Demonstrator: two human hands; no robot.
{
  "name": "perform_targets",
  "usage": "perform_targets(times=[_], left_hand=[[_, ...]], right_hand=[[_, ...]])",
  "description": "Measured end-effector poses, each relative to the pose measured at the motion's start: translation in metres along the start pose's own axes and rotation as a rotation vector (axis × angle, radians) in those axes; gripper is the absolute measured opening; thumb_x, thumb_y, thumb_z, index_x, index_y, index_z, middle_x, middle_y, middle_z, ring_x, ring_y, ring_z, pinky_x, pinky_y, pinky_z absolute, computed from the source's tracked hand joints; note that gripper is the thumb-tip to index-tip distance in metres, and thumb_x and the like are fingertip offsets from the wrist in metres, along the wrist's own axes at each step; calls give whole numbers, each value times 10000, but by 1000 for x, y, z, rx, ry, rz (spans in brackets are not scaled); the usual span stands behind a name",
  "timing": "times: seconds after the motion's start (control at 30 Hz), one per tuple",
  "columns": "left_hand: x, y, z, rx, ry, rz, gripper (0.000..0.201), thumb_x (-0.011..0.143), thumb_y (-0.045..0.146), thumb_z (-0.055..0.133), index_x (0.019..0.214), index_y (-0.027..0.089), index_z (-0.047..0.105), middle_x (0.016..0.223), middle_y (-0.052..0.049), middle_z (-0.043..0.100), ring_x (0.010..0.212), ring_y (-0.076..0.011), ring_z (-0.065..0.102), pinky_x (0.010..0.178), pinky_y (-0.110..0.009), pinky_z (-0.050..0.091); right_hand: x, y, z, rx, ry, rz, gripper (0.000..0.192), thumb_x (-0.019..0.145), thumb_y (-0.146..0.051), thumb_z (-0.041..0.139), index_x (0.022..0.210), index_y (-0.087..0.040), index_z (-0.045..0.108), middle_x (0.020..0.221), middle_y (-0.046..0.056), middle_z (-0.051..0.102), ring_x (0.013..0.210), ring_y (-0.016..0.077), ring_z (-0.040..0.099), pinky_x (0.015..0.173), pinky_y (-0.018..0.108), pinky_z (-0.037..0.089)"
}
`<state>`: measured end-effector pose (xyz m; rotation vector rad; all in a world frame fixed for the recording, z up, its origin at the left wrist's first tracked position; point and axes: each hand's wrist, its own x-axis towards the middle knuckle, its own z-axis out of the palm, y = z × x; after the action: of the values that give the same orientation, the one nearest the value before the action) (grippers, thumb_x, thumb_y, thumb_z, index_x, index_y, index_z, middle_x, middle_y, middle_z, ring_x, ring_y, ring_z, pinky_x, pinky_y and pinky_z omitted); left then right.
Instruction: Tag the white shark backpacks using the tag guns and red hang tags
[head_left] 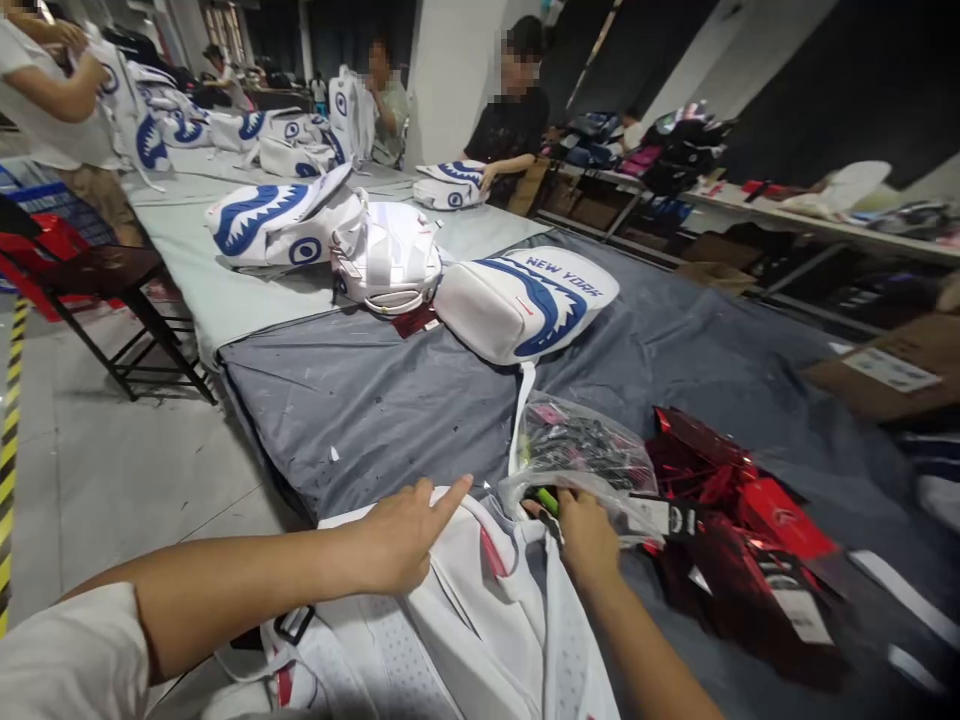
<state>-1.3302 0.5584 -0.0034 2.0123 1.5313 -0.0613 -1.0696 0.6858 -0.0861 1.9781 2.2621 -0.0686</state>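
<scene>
A white backpack (457, 610) with red trim and padded straps lies at the table's near edge, right below me. My left hand (401, 540) rests over its top with the index finger stretched out and the other fingers partly bent; nothing shows in it. At the mouth of a clear plastic bag (585, 440) full of dark small pieces, my right hand (589, 535) is closed, fingertips down by the backpack's top. A small green and black object (547, 500) shows at its fingers; its kind is unclear, and the bag's film partly covers it.
Shiny red tags and packets (750, 530) lie right of the bag. Ahead, white and blue backpacks (525, 300) stand on the grey table cover (360, 400). A stool (112, 290) is left of the table. Co-workers (510, 120) handle backpacks farther off.
</scene>
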Motion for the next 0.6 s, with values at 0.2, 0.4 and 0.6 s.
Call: perform_targets(times=[0.2, 0.4, 0.6], left_hand=[[-1, -1, 0, -19, 14, 0, 1009, 798, 88, 515, 1614, 268, -49, 1355, -174, 472, 1142, -314, 585, 966, -456, 504], [-2, -1, -1, -6, 1, -7, 990, 817, 95, 509, 1614, 261, -53, 1337, -166, 472, 1172, -311, 579, 966, -434, 502], [-2, 0, -3, 32, 34, 0, 965, 821, 103, 505, 1618, 244, -22, 1304, -157, 496, 1176, -296, 581, 976, -408, 492]], right_hand=[[7, 25, 6, 224, 68, 181, 339, 917, -360, 535, 1104, -125, 692, 954, 143, 711, 882, 297, 678, 689, 346, 477], [6, 56, 12, 898, 19, 354, 203, 653, -381, 664, 594, -197, 602, 527, -1, 562, 547, 183, 541, 522, 275, 388], [-24, 66, 16, 969, 102, 488, 255, 628, -420, 677, 632, -191, 565, 450, -42, 438, 438, 128, 417, 418, 256, 322]])
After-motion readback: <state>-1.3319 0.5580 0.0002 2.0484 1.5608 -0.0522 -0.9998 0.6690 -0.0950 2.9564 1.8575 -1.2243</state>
